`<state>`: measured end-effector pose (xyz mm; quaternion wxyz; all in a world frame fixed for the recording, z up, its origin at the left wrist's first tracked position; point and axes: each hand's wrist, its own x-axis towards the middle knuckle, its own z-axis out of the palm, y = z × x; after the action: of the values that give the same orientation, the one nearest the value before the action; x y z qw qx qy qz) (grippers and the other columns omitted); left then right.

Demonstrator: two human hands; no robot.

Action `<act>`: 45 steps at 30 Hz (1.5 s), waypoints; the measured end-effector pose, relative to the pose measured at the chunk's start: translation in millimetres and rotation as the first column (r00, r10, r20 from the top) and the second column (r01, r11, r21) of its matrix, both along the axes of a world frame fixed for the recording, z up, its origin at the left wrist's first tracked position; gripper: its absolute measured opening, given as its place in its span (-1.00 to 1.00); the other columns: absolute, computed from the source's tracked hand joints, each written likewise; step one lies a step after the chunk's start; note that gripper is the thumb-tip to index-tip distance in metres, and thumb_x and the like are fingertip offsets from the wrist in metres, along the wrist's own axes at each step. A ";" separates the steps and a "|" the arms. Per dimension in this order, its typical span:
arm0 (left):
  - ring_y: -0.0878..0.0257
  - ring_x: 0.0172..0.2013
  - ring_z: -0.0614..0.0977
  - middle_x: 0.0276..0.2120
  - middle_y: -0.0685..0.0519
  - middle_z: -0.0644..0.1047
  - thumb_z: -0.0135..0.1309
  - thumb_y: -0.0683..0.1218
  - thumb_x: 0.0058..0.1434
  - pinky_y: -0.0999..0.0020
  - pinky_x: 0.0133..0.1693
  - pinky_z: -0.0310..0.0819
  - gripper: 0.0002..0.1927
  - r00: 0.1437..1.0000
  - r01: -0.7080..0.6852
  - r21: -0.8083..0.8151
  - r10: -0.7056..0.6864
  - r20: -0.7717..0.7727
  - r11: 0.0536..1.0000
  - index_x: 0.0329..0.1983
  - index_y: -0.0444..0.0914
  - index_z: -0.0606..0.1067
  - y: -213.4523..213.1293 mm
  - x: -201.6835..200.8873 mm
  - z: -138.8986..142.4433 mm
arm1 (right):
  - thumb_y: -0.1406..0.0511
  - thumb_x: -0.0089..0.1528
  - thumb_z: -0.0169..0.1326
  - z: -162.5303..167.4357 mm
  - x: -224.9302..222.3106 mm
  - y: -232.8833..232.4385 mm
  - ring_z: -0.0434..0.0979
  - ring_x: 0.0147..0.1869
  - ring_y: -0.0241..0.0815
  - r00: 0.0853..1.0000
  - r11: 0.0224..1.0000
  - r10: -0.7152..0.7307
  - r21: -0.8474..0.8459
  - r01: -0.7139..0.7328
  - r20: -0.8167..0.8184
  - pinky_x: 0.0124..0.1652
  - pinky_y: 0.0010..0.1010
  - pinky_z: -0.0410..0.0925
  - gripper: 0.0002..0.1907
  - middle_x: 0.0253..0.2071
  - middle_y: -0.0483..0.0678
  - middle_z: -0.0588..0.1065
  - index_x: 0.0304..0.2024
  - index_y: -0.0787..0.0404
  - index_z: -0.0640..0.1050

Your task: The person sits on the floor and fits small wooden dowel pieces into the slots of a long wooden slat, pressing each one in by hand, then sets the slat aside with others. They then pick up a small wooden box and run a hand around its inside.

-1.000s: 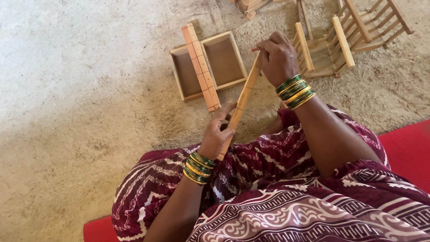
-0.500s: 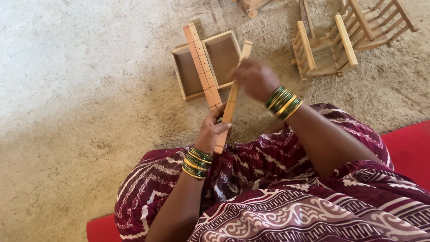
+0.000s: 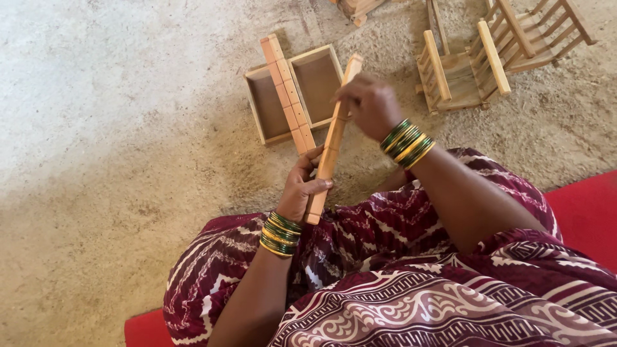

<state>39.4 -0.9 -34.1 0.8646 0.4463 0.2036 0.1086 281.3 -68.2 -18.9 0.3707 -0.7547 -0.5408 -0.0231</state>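
Over my lap, near the middle of the view, I hold a long wooden strip (image 3: 332, 142) slanting from about 7 o'clock up toward 1 o'clock. My left hand (image 3: 301, 188) grips its lower part, fingers curled around the wood and the thumb laid across its face, so the bottom end sticks out just below the hand and hangs above the patterned maroon cloth (image 3: 385, 283) on my knees. My right hand (image 3: 369, 104) is closed around the upper part of the strip, fingers wrapped over the far edge; the top end shows just past the knuckles at 12 o'clock. Both wrists carry green and gold bangles (image 3: 406, 142).

Beyond the strip, at 11 o'clock from my left hand, a shallow wooden tray (image 3: 265, 103) with two compartments lies on the sandy ground (image 3: 116, 160). A second wooden bar (image 3: 286, 93), marked off in short sections, lies across the tray along its middle divider, its near end reaching past the tray's edge close to my left fingers; I cannot tell whether it touches them. At 2 o'clock from my right hand, well apart, a small slatted wooden frame (image 3: 459, 71) rests on the ground, and another one (image 3: 540, 32) sits just beside it toward the upper right corner. A further bit of wood (image 3: 357, 8) shows at the top edge at 12 o'clock, too cut off to identify. A red mat (image 3: 581, 205) shows under me at 3 o'clock and again at 7 o'clock.
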 end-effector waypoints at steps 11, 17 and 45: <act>0.19 -0.04 0.61 0.07 -0.06 0.51 0.21 -0.37 0.00 0.31 -0.10 0.70 -0.26 0.992 0.025 0.538 0.044 -0.116 0.843 0.30 -0.25 0.36 -20.8 3.4 16.5 | 0.37 0.41 0.06 8.6 37.4 -10.5 0.50 -0.31 -0.33 0.965 0.978 -0.209 0.040 0.205 0.159 -0.36 -0.52 0.40 -0.81 -0.33 -0.11 0.56 -0.27 0.15 0.66; 0.15 -0.05 0.65 0.14 -0.02 0.40 0.15 -0.39 0.02 0.34 -0.07 0.62 -0.24 0.947 0.099 0.710 0.154 -0.283 0.697 0.34 -0.22 0.31 -18.8 1.9 43.7 | 0.27 0.30 0.08 6.7 -13.0 -1.1 0.53 -0.23 -0.33 0.871 0.994 0.044 -0.107 0.010 0.489 -0.29 -0.48 0.46 -0.86 -0.35 -0.17 0.56 -0.28 0.09 0.65; 0.10 -0.06 0.63 0.15 -0.03 0.47 0.13 -0.42 -0.06 0.34 -0.12 0.63 -0.21 0.914 0.142 0.923 0.311 -0.261 0.357 0.31 -0.22 0.36 -30.2 3.6 43.8 | 0.38 0.37 0.06 3.4 55.8 -15.0 0.44 -0.21 -0.22 0.914 0.966 -0.245 -0.003 0.260 0.322 -0.25 -0.36 0.46 -0.81 -0.33 -0.10 0.52 -0.13 0.10 0.69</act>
<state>43.0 -31.0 9.7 0.3921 0.8558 0.2983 0.1579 337.1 -83.2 -15.5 0.2549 -0.8126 -0.4921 -0.1803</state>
